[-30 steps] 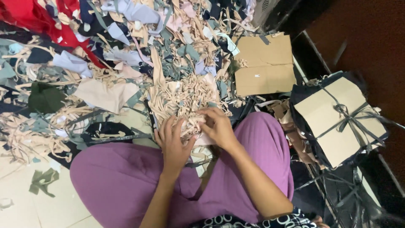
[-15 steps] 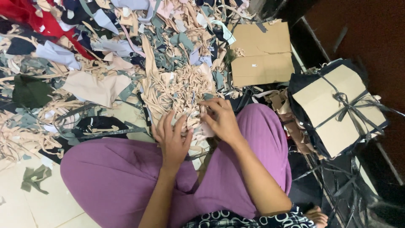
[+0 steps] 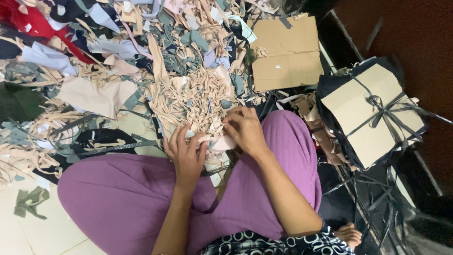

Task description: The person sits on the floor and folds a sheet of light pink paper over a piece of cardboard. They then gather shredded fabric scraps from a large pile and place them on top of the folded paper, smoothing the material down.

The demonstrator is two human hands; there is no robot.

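A tangled heap of beige fabric strips (image 3: 196,101) is being sorted on the pale tiled floor (image 3: 42,231), just in front of the purple-trousered knees (image 3: 141,198). The left hand (image 3: 186,153) is curled with the fingers partly closed, pinching a few strips at the near edge of the heap. The right hand (image 3: 245,130) is bent over the same spot, fingers closed down on the small pale fabric piece (image 3: 222,141) lying between the two hands. The step in hand appears to be the picking and gathering of strips from the pile. The next move is judged to call for a firm pinch and a steady pull, so that single strips are freed from the tangle. A flat brown cardboard sheet (image 3: 285,52) lies beyond, and a tied bundle capped with cardboard (image 3: 373,111) sits at the right.
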